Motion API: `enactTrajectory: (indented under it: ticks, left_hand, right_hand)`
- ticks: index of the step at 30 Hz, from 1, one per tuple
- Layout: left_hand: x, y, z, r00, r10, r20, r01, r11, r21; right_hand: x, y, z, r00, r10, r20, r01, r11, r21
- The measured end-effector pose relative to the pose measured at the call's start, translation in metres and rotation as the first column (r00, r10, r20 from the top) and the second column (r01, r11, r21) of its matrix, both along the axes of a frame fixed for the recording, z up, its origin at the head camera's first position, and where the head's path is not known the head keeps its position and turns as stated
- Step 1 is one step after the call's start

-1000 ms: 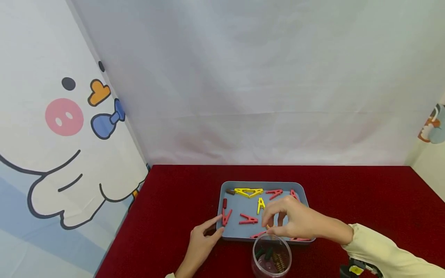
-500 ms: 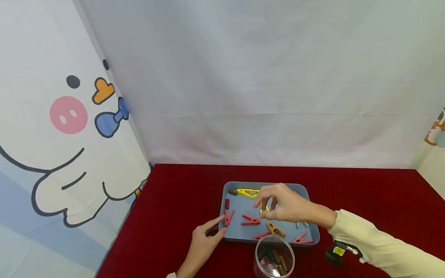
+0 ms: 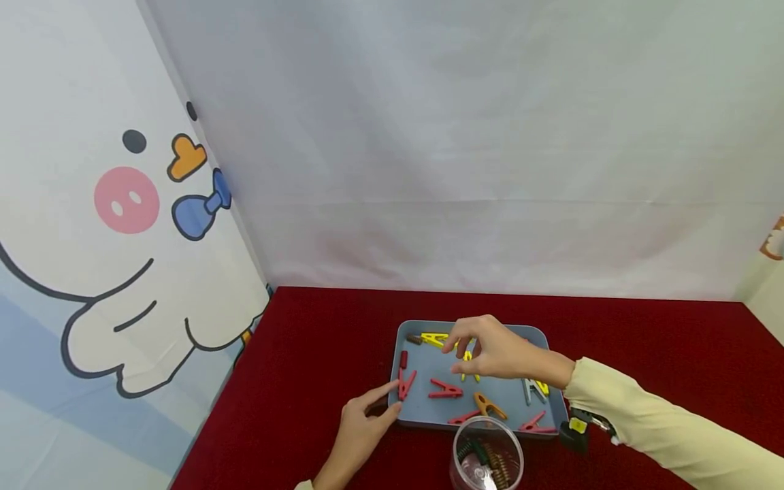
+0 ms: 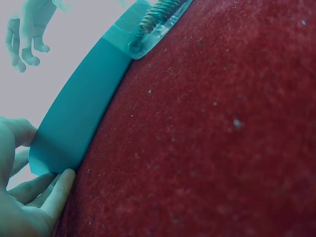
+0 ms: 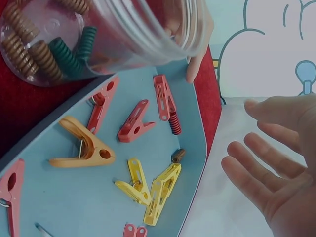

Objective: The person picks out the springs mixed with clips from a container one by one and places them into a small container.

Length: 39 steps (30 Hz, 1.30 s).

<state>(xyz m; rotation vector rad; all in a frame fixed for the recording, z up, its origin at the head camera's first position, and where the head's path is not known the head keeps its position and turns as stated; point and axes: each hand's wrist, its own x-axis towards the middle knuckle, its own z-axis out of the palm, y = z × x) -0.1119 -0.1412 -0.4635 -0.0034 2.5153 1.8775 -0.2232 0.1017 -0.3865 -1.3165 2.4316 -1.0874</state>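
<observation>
My left hand [image 3: 360, 429] touches the left end of a blue-grey tray [image 3: 422, 371] with nearly straight fingers. Over the tray's middle hovers my right hand [image 3: 499, 350], fingers loosely bent and apart, holding nothing. Under and around it lie spring clips: an orange clip [image 5: 84, 150], a yellow clip [image 5: 162, 192], a red clip [image 5: 136, 121] and several others. A red coil spring [image 5: 175, 123] and a brown coil spring [image 5: 178, 156] lie near the tray's left end. Brown and green springs fill the bottom of a clear jar [image 5: 123, 54] by the tray's front edge.
A dark red cloth [image 3: 643, 367] covers the table under tray and jar. Behind the table hangs a pale curtain [image 3: 490, 136]. A panel with cartoon animals [image 3: 110, 272] stands on the left.
My right hand has withdrawn from beside the jar toward the far side of the tray. The orange clip, earlier at its fingertips, now lies in the tray. My left hand stays at the tray.
</observation>
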Motion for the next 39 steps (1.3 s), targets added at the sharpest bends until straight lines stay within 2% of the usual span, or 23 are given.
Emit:
enactTrajectory:
  ticks: [4, 15, 26, 39]
  left_hand:
    - [0.0, -0.001, -0.001, 1.0, -0.009, 0.008, 0.008, 1.0, 0.02]
    - [-0.004, -0.003, -0.012, 1.0, -0.005, -0.002, 0.005, 0.998, 0.066]
    - [-0.004, -0.002, -0.004, 1.0, -0.004, 0.015, 0.003, 0.999, 0.044]
    - [-0.005, -0.002, -0.006, 0.999, -0.022, 0.032, 0.019, 0.996, 0.082]
  right_hand:
    - [-0.005, -0.003, -0.002, 1.0, 0.002, -0.007, -0.002, 1.0, 0.0]
    - [-0.02, -0.014, -0.013, 1.0, 0.015, -0.013, -0.015, 1.0, -0.013]
    - [-0.033, -0.028, -0.031, 0.999, 0.047, -0.001, -0.047, 0.999, 0.0]
    - [-0.039, -0.048, -0.047, 0.998, 0.066, -0.013, -0.065, 0.998, 0.011]
